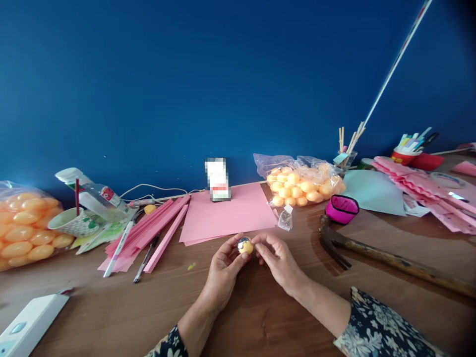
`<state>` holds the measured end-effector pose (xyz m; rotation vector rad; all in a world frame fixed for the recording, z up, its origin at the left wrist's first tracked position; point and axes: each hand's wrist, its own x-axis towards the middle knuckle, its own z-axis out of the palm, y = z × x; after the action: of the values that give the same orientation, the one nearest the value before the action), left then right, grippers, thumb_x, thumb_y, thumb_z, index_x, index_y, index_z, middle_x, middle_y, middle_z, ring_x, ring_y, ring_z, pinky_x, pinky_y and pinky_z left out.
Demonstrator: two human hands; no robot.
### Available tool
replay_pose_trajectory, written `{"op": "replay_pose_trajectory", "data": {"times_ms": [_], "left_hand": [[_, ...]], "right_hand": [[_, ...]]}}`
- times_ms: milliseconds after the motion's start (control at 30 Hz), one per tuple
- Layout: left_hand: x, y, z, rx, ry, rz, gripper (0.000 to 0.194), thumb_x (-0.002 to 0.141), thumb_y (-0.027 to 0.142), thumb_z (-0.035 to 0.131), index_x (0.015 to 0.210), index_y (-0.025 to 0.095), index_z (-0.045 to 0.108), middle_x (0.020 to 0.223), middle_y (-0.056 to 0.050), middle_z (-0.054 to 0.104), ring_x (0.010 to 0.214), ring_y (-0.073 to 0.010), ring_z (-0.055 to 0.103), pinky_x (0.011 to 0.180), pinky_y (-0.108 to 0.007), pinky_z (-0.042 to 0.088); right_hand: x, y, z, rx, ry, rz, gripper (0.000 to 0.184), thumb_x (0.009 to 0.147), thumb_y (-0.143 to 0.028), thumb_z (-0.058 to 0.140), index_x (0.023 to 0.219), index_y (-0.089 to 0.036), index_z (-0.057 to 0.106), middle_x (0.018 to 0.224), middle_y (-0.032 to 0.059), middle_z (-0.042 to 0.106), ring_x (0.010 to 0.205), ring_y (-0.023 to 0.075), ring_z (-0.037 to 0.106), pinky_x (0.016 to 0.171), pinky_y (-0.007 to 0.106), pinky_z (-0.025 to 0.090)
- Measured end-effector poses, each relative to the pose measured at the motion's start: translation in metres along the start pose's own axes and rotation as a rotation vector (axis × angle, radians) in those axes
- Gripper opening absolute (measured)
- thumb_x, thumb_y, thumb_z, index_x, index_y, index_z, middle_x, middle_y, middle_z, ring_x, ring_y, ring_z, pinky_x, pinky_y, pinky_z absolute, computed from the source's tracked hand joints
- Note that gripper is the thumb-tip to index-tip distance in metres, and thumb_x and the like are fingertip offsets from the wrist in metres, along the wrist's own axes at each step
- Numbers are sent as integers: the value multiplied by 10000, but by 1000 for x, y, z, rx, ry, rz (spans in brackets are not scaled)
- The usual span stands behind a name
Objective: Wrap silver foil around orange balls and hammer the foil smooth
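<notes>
My left hand (223,272) pinches a small round ball (246,248) between thumb and fingers. The ball is yellow-orange below, with shiny silver and dark patches on its upper part. At its right side is my right hand (283,263), thumb and fingertips drawn together against or close to the ball. Whether something tiny sits in those fingertips cannot be made out. Just beyond both hands lie stacked pink paper sheets (230,218) and a small clear plastic bag (285,219) with a white tag.
Bags of orange balls stand left (28,233) and right (293,186). A phone (217,181) leans on the blue wall. Pink strips (156,228), pens (118,250), a paper cup (74,223) and a bottle (100,196) lie left. A hammer (390,260) and magenta pouch (342,210) lie right.
</notes>
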<state>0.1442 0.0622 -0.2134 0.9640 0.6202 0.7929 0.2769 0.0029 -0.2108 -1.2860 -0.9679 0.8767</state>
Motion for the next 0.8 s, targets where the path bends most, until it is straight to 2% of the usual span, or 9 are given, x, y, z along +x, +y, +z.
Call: {"op": "replay_pose_trajectory", "data": {"times_ms": [200,567,800], "left_hand": [[0,1,0,29,22,12,480,700,193,682,1158,190,534,1113,-86,633,1042,-207,569,983,-384,372],[0,-2,1,6,40,38,433,738,251,645,1159,202,553,1108,-78,647,1053,-212,574,971,-363,403],[0,-2,0,65,3,60,434,720,239,664,1141,193,566,1112,-88,647,1063,-234,567,973,-389,393]], "right_hand": [[2,1,1,102,59,57,126,790,-293,563,853,-185,548,783,-4,576,671,117,554,597,246,492],[-1,-6,1,20,-8,11,142,795,-326,562,798,-185,584,736,-1,589,646,116,516,584,233,436],[-1,-7,0,-39,-57,-16,155,787,-329,577,765,-181,616,805,20,634,759,152,557,691,263,436]]}}
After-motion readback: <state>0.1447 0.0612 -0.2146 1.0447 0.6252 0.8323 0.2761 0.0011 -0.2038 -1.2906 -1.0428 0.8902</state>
